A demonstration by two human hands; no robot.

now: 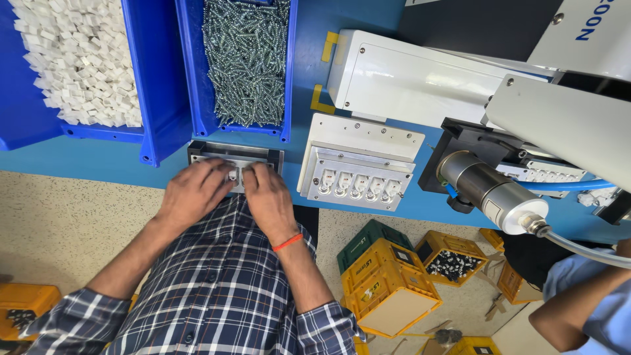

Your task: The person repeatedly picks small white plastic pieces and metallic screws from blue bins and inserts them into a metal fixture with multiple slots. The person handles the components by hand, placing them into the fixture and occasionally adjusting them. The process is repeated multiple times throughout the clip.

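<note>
Both hands are working over a small metal jig (234, 155) sitting at the worktop (79, 161) edge, close to the body. The left hand (194, 190) and right hand (268, 197) are resting fingertips on white parts (233, 175) seated in it; whether either grip is pinching, I cannot tell. Bins of white pieces (79, 59) and screws (246, 59) are lying just behind, within reach.

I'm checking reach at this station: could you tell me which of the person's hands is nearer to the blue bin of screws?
Right. The right hand rests on the metal fixture almost directly below the screw bin. The left hand rests on the same fixture, further to the side, under the gap between the bins.
</note>
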